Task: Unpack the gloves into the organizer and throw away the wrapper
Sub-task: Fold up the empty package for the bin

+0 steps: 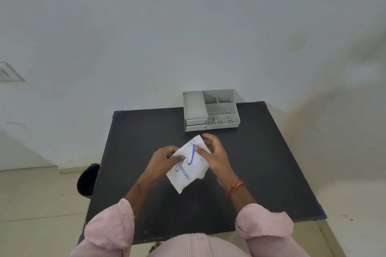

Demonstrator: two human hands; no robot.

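Note:
A white paper glove wrapper [186, 170] with blue print reading "DISPOSABLE" is held above the middle of the black table [261, 162]. My left hand [164, 158] pinches its left top edge. My right hand [213, 152] grips its upper right corner, thumb across the front. The wrapper's right edge looks torn. No gloves show outside it. The grey plastic organizer [211, 109], with several compartments that look empty and two small drawers, stands at the table's far edge, beyond my hands.
A black waste bin [86, 180] stands on the tiled floor just left of the table. A white wall rises behind the table. A wall switch plate [9, 72] shows at the far left.

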